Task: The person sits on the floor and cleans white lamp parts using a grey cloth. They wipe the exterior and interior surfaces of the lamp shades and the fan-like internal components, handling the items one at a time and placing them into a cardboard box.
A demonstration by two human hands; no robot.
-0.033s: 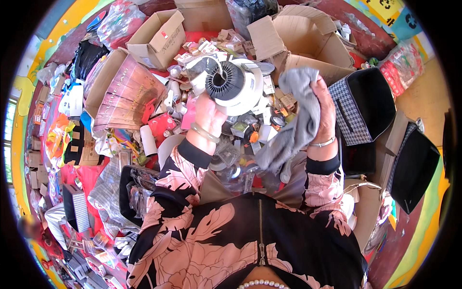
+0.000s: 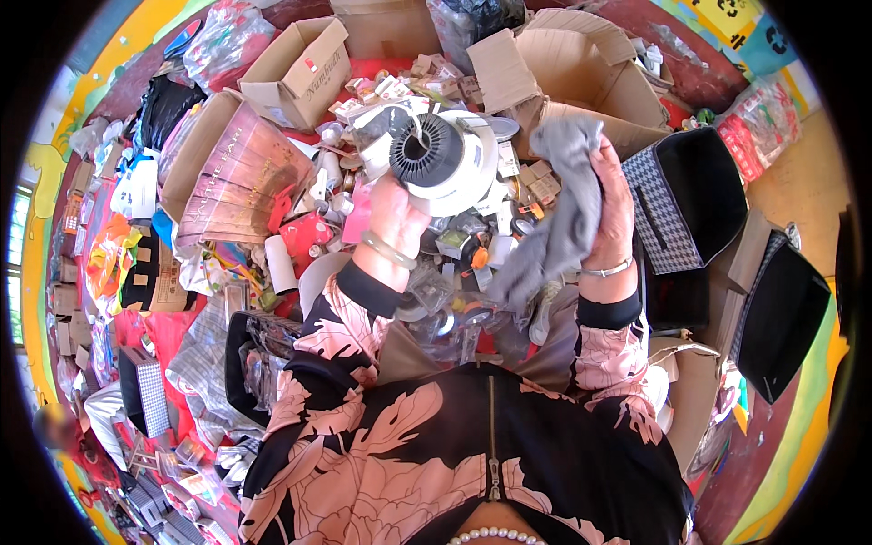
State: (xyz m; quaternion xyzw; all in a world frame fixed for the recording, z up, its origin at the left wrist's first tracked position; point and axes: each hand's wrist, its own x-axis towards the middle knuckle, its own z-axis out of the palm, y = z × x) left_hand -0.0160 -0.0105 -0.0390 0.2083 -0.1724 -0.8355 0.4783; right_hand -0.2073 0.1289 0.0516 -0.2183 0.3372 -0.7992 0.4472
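Observation:
My left hand [image 2: 398, 216] is closed around the lower side of a white, round device [image 2: 470, 168] with a black finned end and a white cord. I cannot tell exactly what kind of device it is. To the right, my right hand [image 2: 614, 202] grips a grey cloth [image 2: 565, 213], which hangs down and to the left from my fingers. The cloth and the device are apart. Both are held above a heap of small boxes [image 2: 543, 184], clear plastic packaging [image 2: 431, 289] and other small items.
Behind the heap stand an open cardboard box [image 2: 313, 77] and a larger open carton [image 2: 590, 77]. Houndstooth-patterned bins [image 2: 660, 213] with black insides are at the right. A pink fan-shaped carton [image 2: 241, 182] and a black bin [image 2: 243, 368] are at the left.
The grey cloth's hanging end has swung slightly and looks blurred. My right hand has shifted very little, and my left hand keeps the device in nearly the same place.

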